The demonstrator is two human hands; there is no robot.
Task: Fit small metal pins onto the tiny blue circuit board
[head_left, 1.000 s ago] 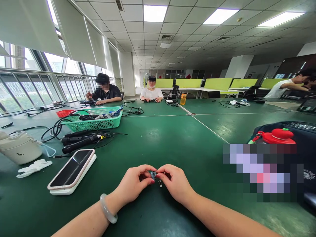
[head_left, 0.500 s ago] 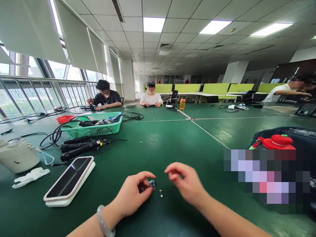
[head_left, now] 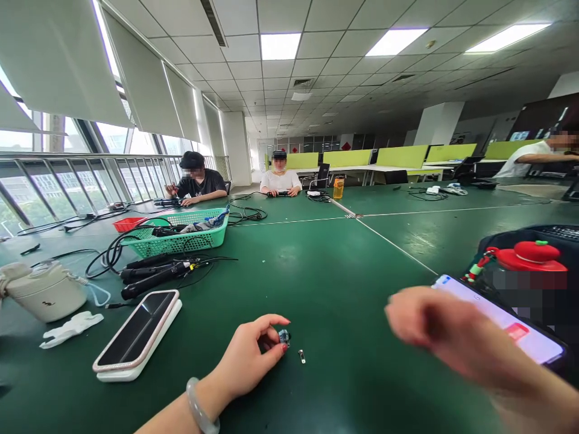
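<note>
My left hand (head_left: 251,355) rests on the green table (head_left: 335,283) near the front, its thumb and fingers pinched on a small blue-grey electronic part (head_left: 284,337). A tiny metal piece (head_left: 301,357) lies loose on the table just right of it. My right hand (head_left: 434,328) is raised at the right, blurred by motion, close to a lit phone (head_left: 502,325) that lies in front of a dark bag. Its fingers look loosely curled; I cannot make out whether they hold anything.
A phone on a white pad (head_left: 138,334) lies at the left, with a white flask (head_left: 43,292), black tools and cables (head_left: 154,271) and a green basket (head_left: 178,232) behind. A red-capped bottle (head_left: 529,254) sits at the right. Three other people sit at the far tables.
My right hand let go of the small part and swung away to the right toward the lit phone. My left hand stayed pinched on the part.
</note>
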